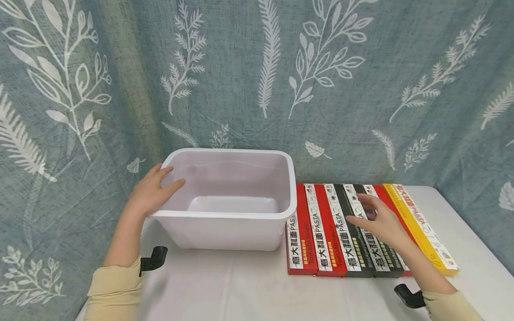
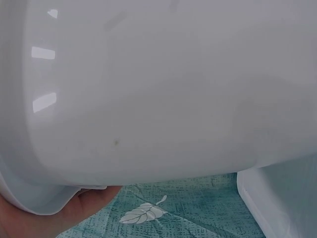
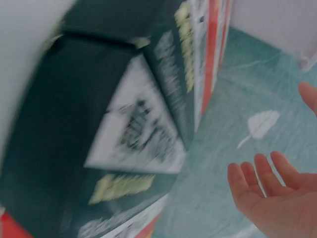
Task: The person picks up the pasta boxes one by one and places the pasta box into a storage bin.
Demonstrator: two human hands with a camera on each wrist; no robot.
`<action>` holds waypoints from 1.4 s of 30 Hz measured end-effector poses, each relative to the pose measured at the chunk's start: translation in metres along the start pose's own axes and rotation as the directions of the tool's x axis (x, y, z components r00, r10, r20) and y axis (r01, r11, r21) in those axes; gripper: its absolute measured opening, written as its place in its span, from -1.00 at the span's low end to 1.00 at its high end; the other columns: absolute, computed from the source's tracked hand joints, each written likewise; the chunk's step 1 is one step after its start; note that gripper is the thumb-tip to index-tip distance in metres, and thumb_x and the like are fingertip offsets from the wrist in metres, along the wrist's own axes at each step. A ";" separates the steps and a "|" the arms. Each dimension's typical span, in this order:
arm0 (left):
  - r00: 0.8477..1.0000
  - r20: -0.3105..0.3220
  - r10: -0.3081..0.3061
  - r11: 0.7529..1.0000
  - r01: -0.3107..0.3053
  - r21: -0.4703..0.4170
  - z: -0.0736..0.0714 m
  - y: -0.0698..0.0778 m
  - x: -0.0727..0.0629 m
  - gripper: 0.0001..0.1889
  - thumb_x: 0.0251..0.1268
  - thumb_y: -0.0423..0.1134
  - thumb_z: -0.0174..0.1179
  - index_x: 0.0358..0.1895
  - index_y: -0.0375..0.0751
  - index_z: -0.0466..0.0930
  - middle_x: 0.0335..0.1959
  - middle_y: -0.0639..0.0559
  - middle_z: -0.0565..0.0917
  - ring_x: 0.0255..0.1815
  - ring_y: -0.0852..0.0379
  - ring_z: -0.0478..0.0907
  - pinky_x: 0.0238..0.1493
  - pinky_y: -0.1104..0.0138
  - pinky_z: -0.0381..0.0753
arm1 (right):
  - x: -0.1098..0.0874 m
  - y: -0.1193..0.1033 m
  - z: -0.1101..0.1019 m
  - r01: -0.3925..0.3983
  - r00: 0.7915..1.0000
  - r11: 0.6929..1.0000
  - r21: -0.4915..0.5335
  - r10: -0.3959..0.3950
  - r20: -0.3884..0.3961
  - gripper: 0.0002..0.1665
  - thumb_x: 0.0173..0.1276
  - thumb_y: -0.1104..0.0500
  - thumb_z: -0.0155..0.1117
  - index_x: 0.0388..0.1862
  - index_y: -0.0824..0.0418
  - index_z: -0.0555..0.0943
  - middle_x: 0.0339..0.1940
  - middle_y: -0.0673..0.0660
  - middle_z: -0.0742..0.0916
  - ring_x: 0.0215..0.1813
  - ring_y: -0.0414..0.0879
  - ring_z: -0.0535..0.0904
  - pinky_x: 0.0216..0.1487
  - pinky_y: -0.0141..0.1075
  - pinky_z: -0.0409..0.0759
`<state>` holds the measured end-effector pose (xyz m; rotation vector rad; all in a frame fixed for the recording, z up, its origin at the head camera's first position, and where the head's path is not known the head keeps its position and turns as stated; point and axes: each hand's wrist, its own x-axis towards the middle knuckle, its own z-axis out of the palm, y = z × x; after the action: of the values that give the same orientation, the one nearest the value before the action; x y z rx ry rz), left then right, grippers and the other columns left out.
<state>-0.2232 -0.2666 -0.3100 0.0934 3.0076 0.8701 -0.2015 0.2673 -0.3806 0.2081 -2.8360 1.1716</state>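
A white plastic tub [image 1: 225, 229] stands upright on the table, its inside bare. My left hand [image 1: 150, 191] holds its left rim, thumb over the inner side; in the left wrist view, fingers [image 2: 94, 201] show beneath the lip. To the tub's right, several flat pasta boxes lie side by side: red tomato-sauce boxes [image 1: 305, 240], black pepper-flavour boxes [image 1: 363, 249] and a yellow box [image 1: 421, 227] at the right end. Over the black boxes hovers my right hand [image 1: 383, 223], thumb and fingers spread apart, nothing between them. The right wrist view shows a blurred black box [image 3: 49, 124] beside that hand.
A white cloth [image 1: 225, 285] covers the table. Behind it and along both sides hangs a blue-green curtain [image 1: 233, 67] with white leaf prints. The tub's right rim overlaps the leftmost red box in the head view. Black camera mounts [image 1: 154, 258] sit on both wrists.
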 end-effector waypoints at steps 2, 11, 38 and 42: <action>1.000 -0.001 -0.001 1.000 0.001 -0.001 -0.001 0.000 0.000 -0.15 0.46 0.24 -0.11 0.50 -0.41 0.03 0.53 -0.43 -0.21 0.45 -0.54 -0.16 0.23 -0.45 -0.07 | -0.004 0.007 -0.004 -0.021 1.000 1.000 -0.012 0.021 -0.006 0.01 0.24 -0.14 0.41 0.48 0.31 0.20 0.38 0.39 0.38 0.27 0.37 0.37 0.22 0.20 0.40; 1.000 0.007 -0.010 1.000 0.010 -0.008 0.000 0.001 0.000 -0.14 0.45 0.25 -0.11 0.51 -0.39 0.02 0.54 -0.42 -0.22 0.45 -0.54 -0.16 0.23 -0.44 -0.05 | -0.025 0.041 -0.019 -0.124 0.992 0.989 -0.076 0.121 -0.036 0.05 0.27 -0.14 0.38 0.47 0.42 0.14 0.36 0.49 0.33 0.24 0.46 0.34 0.13 0.28 0.40; 1.000 0.001 -0.012 1.000 0.012 -0.012 0.001 0.001 0.001 -0.15 0.45 0.24 -0.10 0.51 -0.40 0.03 0.53 -0.43 -0.21 0.46 -0.52 -0.18 0.24 -0.45 -0.10 | -0.056 0.118 -0.069 -0.375 0.919 0.873 -0.311 0.395 0.001 0.22 0.27 -0.25 0.29 0.33 0.74 0.02 0.15 0.73 0.20 0.13 0.58 0.10 0.11 0.44 0.26; 1.000 0.001 -0.011 1.000 0.011 -0.010 0.001 0.000 0.002 -0.15 0.45 0.25 -0.11 0.51 -0.39 0.03 0.54 -0.42 -0.21 0.47 -0.52 -0.18 0.24 -0.45 -0.11 | -0.058 0.124 -0.072 -0.420 0.891 0.858 -0.296 0.452 0.047 0.25 0.30 -0.26 0.25 0.32 0.78 -0.06 0.16 0.75 0.18 0.15 0.58 0.13 0.15 0.42 0.26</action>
<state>-0.2253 -0.2661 -0.3110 0.0769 2.9991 0.8840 -0.1625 0.4108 -0.4230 -0.4246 -3.2106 0.8077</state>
